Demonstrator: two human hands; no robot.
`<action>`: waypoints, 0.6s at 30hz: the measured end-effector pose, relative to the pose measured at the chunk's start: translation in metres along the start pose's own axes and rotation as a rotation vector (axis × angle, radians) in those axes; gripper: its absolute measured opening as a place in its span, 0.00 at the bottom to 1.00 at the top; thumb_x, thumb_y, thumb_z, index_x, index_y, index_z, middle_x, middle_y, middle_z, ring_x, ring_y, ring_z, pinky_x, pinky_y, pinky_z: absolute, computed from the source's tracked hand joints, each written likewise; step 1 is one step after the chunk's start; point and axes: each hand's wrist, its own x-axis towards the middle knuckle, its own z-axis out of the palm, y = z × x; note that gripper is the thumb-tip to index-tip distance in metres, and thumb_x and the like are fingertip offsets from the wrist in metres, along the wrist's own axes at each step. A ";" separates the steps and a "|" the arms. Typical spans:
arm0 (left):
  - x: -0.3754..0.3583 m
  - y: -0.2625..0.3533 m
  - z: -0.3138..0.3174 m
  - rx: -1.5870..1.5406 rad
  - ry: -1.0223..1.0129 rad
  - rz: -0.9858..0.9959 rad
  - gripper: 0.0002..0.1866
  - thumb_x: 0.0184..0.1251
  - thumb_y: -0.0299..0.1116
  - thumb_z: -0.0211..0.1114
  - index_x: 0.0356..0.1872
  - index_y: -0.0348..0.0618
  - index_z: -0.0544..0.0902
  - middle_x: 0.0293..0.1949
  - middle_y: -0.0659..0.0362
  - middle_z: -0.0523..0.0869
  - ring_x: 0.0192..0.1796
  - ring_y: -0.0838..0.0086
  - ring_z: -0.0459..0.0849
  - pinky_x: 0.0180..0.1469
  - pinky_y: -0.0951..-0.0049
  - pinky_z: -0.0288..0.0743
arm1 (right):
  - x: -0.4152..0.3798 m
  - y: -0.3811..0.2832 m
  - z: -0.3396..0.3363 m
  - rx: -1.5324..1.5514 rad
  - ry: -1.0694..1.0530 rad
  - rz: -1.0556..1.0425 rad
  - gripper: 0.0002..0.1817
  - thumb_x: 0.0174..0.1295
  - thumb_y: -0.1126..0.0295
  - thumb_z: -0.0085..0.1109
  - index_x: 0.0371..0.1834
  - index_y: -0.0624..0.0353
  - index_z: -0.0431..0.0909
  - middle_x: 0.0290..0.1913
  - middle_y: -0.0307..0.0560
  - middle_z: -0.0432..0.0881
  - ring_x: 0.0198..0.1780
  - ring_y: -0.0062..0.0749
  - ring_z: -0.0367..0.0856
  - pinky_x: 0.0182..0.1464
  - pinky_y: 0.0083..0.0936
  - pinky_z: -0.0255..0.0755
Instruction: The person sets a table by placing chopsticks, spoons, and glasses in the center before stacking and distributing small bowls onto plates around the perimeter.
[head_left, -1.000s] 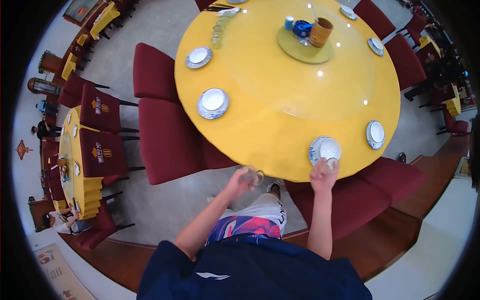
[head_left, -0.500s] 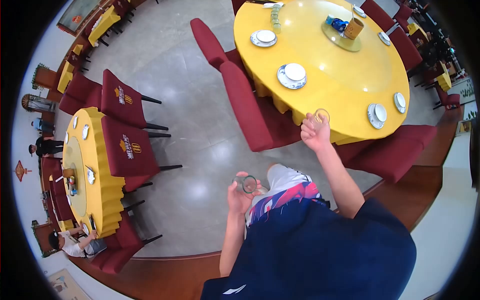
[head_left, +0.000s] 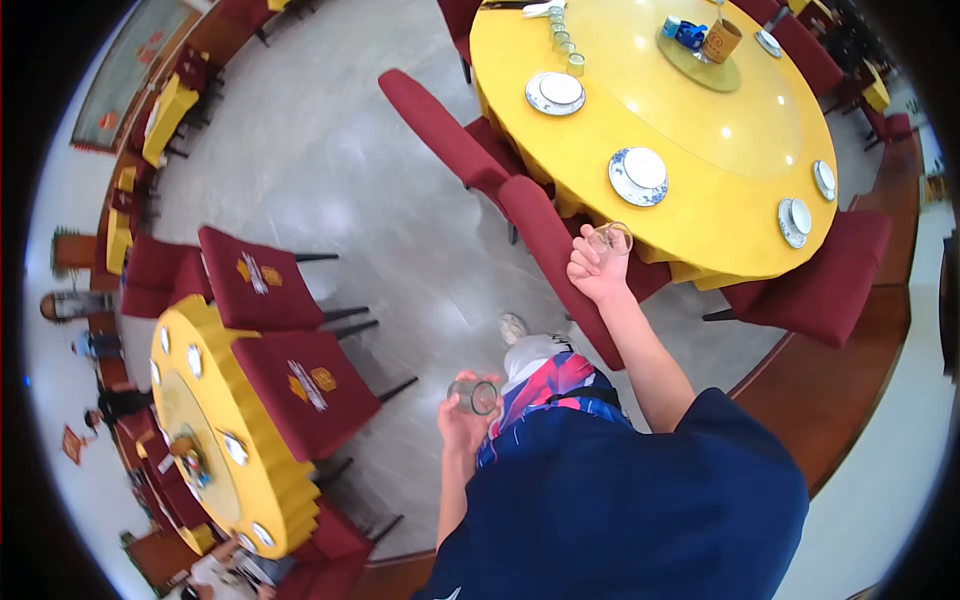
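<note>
My left hand is wrapped round a clear glass whose rim shows greenish, in front of my left hip above the floor. A second glass is in my right hand, raised beside the near edge of the large round table with a yellow cloth. White bowls on blue-patterned plates stand along that table's edge, the closest set just beyond my right hand. Several small glasses form a row near the table's far left part.
Red chairs stand against the big table. To the left are a smaller yellow table and more red chairs. Two people are there, one standing in black, another seated at lower left. A wooden holder stands on the turntable.
The view has turned and shifted, so the large table lies further right and the small table further down and right. Both hands still hold their glasses.
</note>
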 end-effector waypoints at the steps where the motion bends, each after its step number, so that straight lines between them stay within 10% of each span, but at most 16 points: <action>1: 0.008 0.027 -0.005 0.047 -0.035 -0.040 0.27 0.59 0.49 0.62 0.56 0.49 0.70 0.48 0.45 0.80 0.40 0.56 0.84 0.32 0.67 0.75 | 0.021 0.011 0.006 0.009 -0.003 0.003 0.19 0.61 0.49 0.54 0.37 0.53 0.78 0.14 0.35 0.61 0.13 0.20 0.55 0.19 0.19 0.50; 18: 0.285 0.379 -0.052 0.072 -0.103 -0.015 0.37 0.65 0.49 0.63 0.74 0.61 0.59 0.47 0.53 0.82 0.46 0.62 0.81 0.33 0.74 0.71 | 0.273 0.068 0.060 -0.043 0.297 -0.577 0.22 0.67 0.44 0.49 0.35 0.53 0.76 0.21 0.37 0.62 0.20 0.23 0.58 0.25 0.21 0.54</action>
